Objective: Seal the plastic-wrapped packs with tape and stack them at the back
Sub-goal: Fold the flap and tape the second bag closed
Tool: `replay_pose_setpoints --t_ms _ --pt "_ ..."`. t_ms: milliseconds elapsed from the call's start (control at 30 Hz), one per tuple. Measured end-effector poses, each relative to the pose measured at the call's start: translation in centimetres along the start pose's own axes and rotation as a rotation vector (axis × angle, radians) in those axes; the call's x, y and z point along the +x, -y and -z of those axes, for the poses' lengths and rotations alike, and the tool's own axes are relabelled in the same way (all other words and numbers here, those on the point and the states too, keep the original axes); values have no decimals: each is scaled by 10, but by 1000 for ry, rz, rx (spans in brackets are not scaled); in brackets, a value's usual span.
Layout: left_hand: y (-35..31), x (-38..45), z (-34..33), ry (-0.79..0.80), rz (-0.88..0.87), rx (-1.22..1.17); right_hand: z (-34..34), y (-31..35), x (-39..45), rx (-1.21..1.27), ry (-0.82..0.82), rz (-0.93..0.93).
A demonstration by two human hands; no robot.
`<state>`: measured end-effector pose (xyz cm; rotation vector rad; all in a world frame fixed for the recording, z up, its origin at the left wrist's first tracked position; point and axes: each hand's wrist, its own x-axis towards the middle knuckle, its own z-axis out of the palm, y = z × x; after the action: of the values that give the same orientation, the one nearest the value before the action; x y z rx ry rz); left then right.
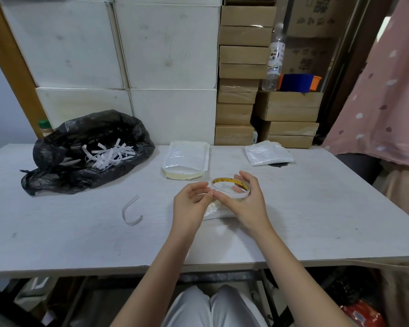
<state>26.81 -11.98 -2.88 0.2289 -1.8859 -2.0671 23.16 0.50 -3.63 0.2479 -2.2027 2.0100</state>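
Tape is the weak point at this moment: the roll of double-sided tape (pixel 230 188) sits just above centre of the frame, gripped by the right hand (pixel 242 199), whose thumb and fingers curl round its rim, while the left hand (pixel 191 197) has its curled fingertips at the roll's near-left edge, apparently picking at the free end; whether it truly pinches the end cannot be told. Under both hands, mostly hidden, lies a plastic-wrapped pack (pixel 219 212) on the white table (pixel 80 232), the one likely due for sealing. Two more piles rest toward the upper middle: a stack of packs (pixel 187 161) and, further right, another pack (pixel 267 153) near the table's far edge. If the end is hard to find, the person may scratch round the roll and tear off a ragged sliver. A strip pulled too long could fold and stick to itself or to the fingers. Since neither hand weighs the pack down, the pull may drag it, so the tape would land crooked or miss the flap. A curled backing strip (pixel 131 212) lies loose at left of centre, and a black rubbish bag (pixel 80 149) of shredded liners sits upper left; stray liner could catch under fresh tape.
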Motion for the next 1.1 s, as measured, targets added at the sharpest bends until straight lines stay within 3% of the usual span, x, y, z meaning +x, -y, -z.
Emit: replay_pose_setpoints --t_ms 433,733,1100 --pt "6 -4 4 -46 -23 41 -9 -8 0 56 -48 9" --pt "-3 -3 7 -29 98 -5 0 7 -3 -83 48 -7" --pt "-6 4 16 34 225 -216 -3 5 13 6 -58 -1"
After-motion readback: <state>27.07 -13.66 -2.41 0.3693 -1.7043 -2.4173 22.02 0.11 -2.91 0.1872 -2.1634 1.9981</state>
